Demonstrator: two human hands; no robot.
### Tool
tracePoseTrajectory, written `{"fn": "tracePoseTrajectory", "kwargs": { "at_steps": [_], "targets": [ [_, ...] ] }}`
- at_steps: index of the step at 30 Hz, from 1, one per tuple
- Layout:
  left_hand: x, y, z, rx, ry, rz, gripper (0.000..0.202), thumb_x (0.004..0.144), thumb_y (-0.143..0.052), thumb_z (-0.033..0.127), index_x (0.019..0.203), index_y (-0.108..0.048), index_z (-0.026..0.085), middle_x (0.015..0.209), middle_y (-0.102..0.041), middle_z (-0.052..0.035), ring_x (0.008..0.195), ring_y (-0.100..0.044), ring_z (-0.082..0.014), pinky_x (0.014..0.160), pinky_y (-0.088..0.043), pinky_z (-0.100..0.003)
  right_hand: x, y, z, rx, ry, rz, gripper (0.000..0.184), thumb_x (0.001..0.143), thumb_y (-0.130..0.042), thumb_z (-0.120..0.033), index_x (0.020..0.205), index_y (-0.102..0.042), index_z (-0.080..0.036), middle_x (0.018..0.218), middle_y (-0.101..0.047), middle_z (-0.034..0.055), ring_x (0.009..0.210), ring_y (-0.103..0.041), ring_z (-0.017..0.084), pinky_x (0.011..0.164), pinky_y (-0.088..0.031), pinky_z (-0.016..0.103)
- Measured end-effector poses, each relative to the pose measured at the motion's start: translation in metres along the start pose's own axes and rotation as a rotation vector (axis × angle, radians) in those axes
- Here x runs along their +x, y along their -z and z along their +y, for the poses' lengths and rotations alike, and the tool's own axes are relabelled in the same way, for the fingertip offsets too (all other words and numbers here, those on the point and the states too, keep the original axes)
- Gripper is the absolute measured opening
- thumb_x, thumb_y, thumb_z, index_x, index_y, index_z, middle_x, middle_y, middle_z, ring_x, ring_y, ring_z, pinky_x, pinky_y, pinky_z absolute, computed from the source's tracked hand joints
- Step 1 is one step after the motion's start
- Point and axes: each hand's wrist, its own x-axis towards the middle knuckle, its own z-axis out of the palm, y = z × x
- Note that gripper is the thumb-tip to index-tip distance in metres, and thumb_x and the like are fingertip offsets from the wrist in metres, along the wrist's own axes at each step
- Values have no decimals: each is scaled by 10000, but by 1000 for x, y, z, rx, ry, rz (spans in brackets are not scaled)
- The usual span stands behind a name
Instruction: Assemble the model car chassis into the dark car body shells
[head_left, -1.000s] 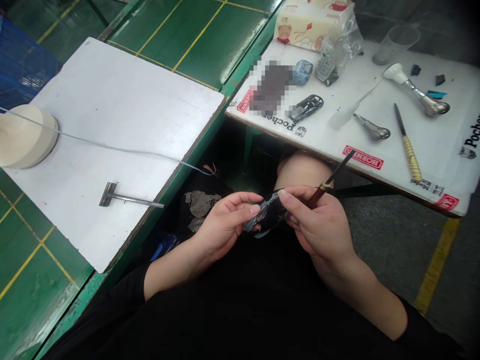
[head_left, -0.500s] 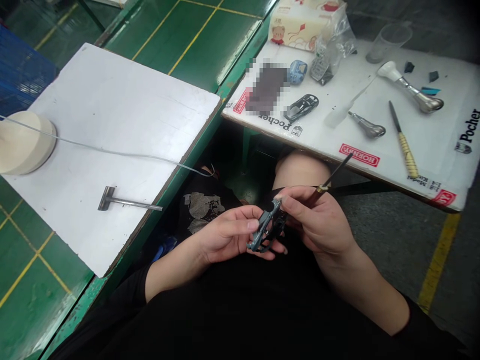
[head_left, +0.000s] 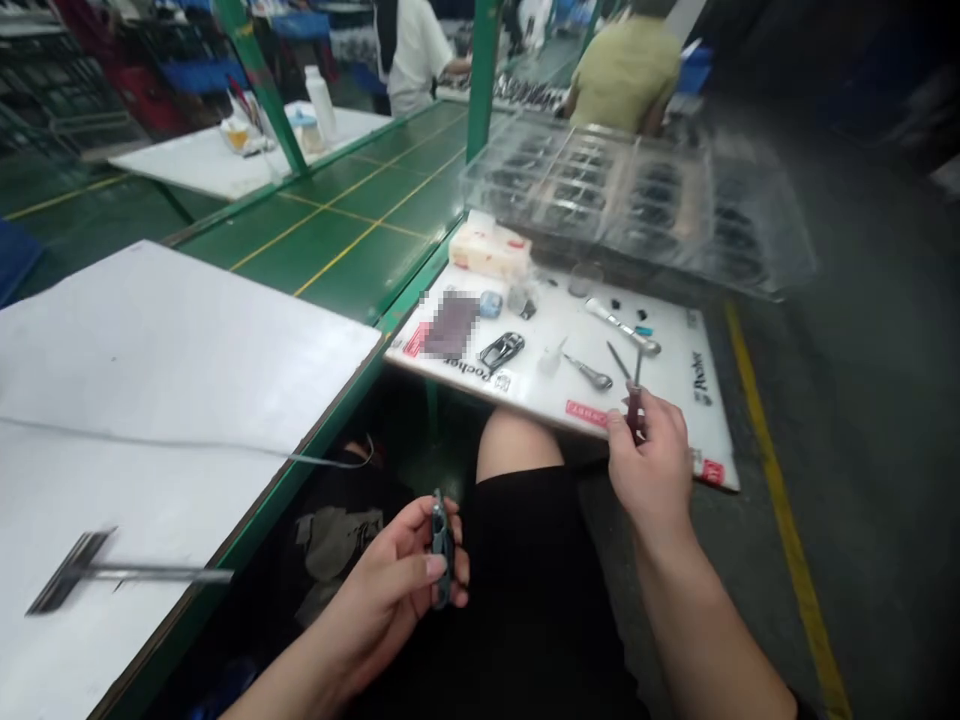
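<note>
My left hand (head_left: pixel 397 575) is closed on a small dark grey-green plastic model car body (head_left: pixel 441 550), held edge-on above my lap between thumb and fingers. My right hand (head_left: pixel 654 465) grips the dark red handle of a thin file (head_left: pixel 637 405) over the front of the small white board (head_left: pixel 525 395); the metal shaft points up and away. Just beyond it, the blade of another slim tool (head_left: pixel 619 358) shows, its handle hidden by my hand. Near the board's middle lie a scraper-like metal tool (head_left: pixel 592 374), a longer metal-handled brush (head_left: pixel 619 325) and another dark car body (head_left: pixel 502 350).
A tissue pack (head_left: pixel 489 250), a blue case (head_left: pixel 491 304) and a small plastic bag (head_left: pixel 523 299) sit at the board's back. Behind stand clear trays of dark parts (head_left: pixel 577 190). A metal hammer-shaped tool (head_left: pixel 82 570) lies on the left white board (head_left: pixel 150 340). Two people sit farther off.
My right hand has left the car body and moved forward and right over the board with the file. My left hand keeps the car body, now turned edge-on. The view has tilted up.
</note>
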Motion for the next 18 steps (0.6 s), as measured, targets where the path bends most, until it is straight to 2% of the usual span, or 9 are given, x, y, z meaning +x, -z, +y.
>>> {"fn": "tracePoseTrajectory", "kwargs": {
  "at_steps": [2,3,7,11,15,18],
  "targets": [
    [7,2,2,17,-31,-15,480,891,-1011,269,1308,-774,242,1201,-757,-58,869,-753,-168,713,-642,-297,36,9,13,-168,34,65,499,1001,-681,-346,1453,-808,-176,1318,-715,193,1207,-705,366,1151,-595,560],
    [9,1,4,28,-32,-22,479,902,-1003,278,1308,-751,247,1182,-766,-57,844,-744,-163,700,-630,-293,50,12,17,-239,44,72,474,982,-662,-314,1397,-839,-170,1302,-734,198,1227,-706,379,1199,-567,576],
    [13,-5,12,66,-28,-17,524,882,-1030,297,1283,-699,234,1047,-770,-35,794,-739,-159,692,-632,-288,86,16,29,-437,71,37,409,1011,-587,-272,1274,-882,-167,1270,-810,201,1203,-732,371,1189,-568,552],
    [10,-20,21,97,-76,52,565,839,-1064,304,1270,-713,197,1017,-765,-30,808,-779,-181,676,-672,-294,90,14,29,-572,96,-43,347,1047,-593,-298,1165,-888,-159,1261,-835,217,1192,-720,381,1179,-536,566],
    [7,-33,28,159,-142,107,535,838,-1051,273,1211,-674,204,1002,-765,-14,727,-790,-179,572,-642,-260,82,2,24,-663,150,-91,458,1127,-617,-516,1298,-871,-177,1490,-770,250,1439,-565,482,1240,-371,701],
    [6,-38,30,170,-205,151,468,875,-1018,247,1164,-652,209,1005,-771,-8,715,-780,-159,565,-627,-239,79,-9,22,-763,181,-168,505,1105,-670,-570,1340,-864,-168,1463,-761,281,1437,-541,526,1178,-372,732]
  ]
}}
